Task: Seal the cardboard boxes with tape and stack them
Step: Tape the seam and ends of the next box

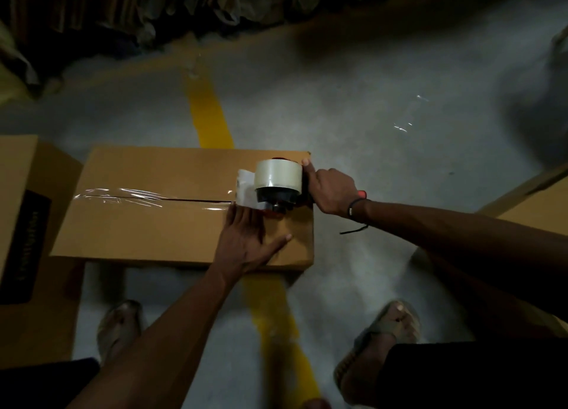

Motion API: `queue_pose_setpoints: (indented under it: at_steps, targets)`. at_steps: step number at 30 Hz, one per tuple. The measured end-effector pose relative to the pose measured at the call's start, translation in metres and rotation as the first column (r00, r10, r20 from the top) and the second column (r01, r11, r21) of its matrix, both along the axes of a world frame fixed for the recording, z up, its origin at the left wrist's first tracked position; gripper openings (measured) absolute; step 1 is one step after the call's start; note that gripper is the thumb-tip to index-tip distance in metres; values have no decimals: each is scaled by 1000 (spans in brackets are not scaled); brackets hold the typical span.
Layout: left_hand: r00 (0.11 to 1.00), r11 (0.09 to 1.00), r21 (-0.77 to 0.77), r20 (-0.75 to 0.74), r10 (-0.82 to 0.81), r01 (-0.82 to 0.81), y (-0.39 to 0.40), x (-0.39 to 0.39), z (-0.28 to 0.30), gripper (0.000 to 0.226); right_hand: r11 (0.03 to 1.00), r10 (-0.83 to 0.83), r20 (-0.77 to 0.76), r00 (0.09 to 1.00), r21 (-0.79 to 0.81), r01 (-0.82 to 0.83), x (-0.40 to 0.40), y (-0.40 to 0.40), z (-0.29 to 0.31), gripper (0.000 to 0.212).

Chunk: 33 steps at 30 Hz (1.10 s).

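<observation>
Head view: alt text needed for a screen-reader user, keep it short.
A person's right hand drags a tape dispenser along the centre seam of a closed cardboard box on the floor, while the left hand presses flat beside the fresh clear tape.

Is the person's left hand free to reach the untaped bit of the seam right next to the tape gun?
Probably yes. The left hand lies flat on the box, its fingertips already at the seam beside the tape dispenser. Only the dispenser, gripped by the right hand, covers the stretch beyond.
</observation>
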State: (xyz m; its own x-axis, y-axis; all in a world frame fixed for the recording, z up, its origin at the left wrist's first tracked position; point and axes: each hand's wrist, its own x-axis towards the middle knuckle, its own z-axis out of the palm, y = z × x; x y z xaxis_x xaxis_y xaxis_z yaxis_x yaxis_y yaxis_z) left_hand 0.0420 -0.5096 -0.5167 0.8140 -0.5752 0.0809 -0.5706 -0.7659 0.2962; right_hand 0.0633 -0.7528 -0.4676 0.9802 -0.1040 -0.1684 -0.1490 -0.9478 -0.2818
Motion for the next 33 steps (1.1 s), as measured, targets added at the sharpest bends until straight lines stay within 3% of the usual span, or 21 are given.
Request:
queue_pose_setpoints:
  at_steps: [4,9,11,14,15,19,20,24,26,28,30,31,33]
  targets:
    - [997,999,8,-75,32,-32,0,0,-4,111,999,50,-11,999,-11,-50,-8,-10,-8,62]
    - [984,990,124,-156,87,-68,-1,2,-9,119,999,-30,-109,994,22,33,-29,-64,1,61]
    - [984,989,128,-154,88,-69,0,2,-9,120,997,-26,-116,993,-74,17,-41,-92,0,64]
    - [980,987,150,-179,90,-63,1,2,-9,121,984,39,-85,996,-169,-53,-52,-125,-7,109]
    - [980,984,165,-179,90,-60,1,2,-10,122,983,43,-67,997,-173,-54,-53,-129,-8,112]
    - [979,980,185,-177,100,-66,-1,5,-11,121,979,26,-118,993,-199,-49,-52,-117,-8,62]
    - [979,983,170,-177,105,-75,-3,5,-8,120,982,18,-131,991,-183,-42,-49,-114,-7,62]
    - [954,980,27,-223,200,-199,-35,-8,23,109,994,-9,-152,988,-108,-7,-37,-112,-6,93]
    - [802,913,-8,-482,354,-407,-72,-4,42,124,991,30,-175,984,-122,-52,-32,-111,-4,105]
    - [517,802,33,-749,415,-597,-110,9,61,144,981,75,-168,983,-164,-102,-30,-109,0,104]
    - [314,728,82,-865,391,-681,-139,17,77,160,970,69,-151,986,-221,-101,-31,-104,8,80]
    - [263,704,101,-883,389,-703,-148,20,83,166,967,65,-140,988,-235,-97,-31,-102,10,67]
    - [235,682,130,-879,415,-720,-156,23,87,168,967,45,-142,989,-244,-79,-32,-99,8,65]
